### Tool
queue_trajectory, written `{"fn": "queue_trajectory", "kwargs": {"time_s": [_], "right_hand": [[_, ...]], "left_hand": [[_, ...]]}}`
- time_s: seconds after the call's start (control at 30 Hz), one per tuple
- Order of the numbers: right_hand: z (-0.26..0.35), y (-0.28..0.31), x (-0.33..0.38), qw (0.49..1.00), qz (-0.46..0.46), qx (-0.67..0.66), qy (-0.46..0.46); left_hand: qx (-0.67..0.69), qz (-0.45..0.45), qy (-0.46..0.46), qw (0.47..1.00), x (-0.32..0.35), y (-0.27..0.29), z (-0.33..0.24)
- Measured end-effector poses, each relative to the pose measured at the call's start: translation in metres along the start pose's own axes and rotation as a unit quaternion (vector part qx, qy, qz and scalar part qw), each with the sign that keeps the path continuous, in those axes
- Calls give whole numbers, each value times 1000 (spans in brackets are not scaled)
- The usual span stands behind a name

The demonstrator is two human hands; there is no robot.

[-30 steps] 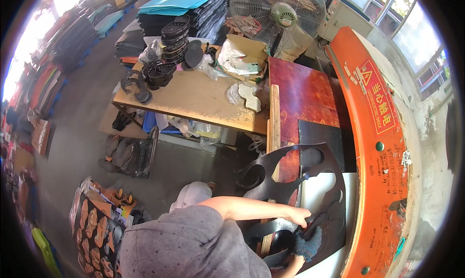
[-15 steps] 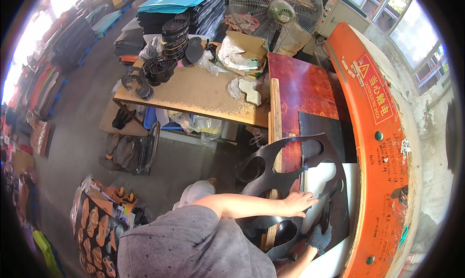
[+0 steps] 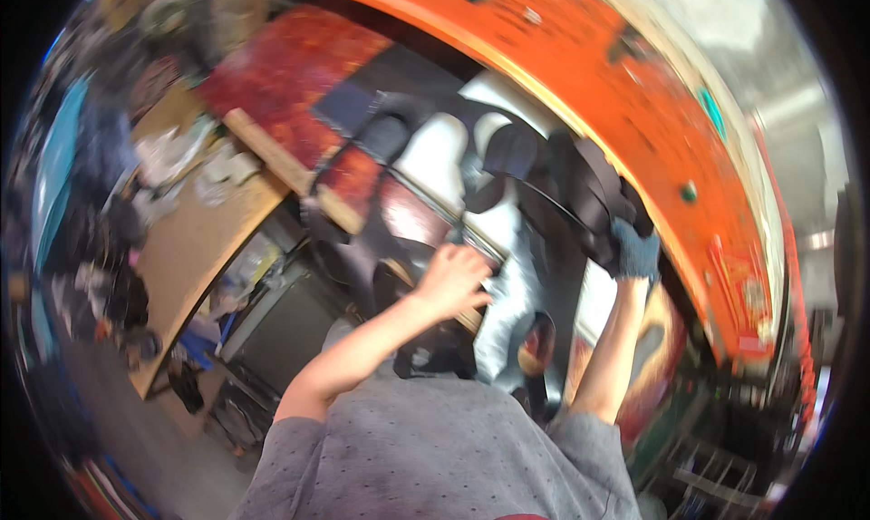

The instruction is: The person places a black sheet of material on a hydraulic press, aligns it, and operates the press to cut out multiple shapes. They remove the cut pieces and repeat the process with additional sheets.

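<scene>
My bare left hand reaches over a dark sheet with sole-shaped cut-outs, its fingers apart and slightly bent beside a narrow strip edge. Nothing shows in its grasp. My right hand, in a blue-grey glove, is closed at the near end of dark sole-shaped pieces, close to the orange machine beam; blur and the glove hide its fingertips. Another dark rounded piece lies to the left of these. White board shows through the openings in the sheet.
The orange beam runs across the far right side. On the left stands a tan worktable with bags and loose items. A reddish board and a wooden rail lie between table and beam. A red coiled cable hangs at right.
My view has swung to the right, blurring the picture. My gloved right hand has moved forward beside the beam with the dark pieces. My left hand has drawn back toward my body.
</scene>
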State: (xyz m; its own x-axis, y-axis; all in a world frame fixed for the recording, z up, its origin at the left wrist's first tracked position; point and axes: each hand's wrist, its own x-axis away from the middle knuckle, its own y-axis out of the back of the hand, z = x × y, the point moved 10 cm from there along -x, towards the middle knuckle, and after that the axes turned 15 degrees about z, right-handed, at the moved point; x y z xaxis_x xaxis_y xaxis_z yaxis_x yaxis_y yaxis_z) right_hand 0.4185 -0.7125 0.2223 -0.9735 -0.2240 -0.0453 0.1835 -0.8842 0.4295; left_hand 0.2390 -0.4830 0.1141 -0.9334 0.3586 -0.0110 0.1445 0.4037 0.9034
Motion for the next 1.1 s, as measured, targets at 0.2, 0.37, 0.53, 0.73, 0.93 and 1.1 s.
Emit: {"fn": "queue_trajectory", "kwargs": {"time_s": [0.2,0.37,0.53,0.73,0.93,1.1], "right_hand": [[40,73,52,985,-64,-160,21],[44,87,101,987,-132,23,83],[21,7,87,944,2,316,90],[21,-79,91,890,94,412,170],[-22,-55,83,954,103,277,42],[-13,-73,85,945,156,286,27]], "left_hand": [[58,-13,-4,998,-10,16,18],[159,147,80,973,-44,0,14],[139,179,125,966,-60,-22,8],[419,135,116,890,-62,-40,22],[715,146,152,667,-66,-48,18],[727,224,71,645,-79,-30,-5]]}}
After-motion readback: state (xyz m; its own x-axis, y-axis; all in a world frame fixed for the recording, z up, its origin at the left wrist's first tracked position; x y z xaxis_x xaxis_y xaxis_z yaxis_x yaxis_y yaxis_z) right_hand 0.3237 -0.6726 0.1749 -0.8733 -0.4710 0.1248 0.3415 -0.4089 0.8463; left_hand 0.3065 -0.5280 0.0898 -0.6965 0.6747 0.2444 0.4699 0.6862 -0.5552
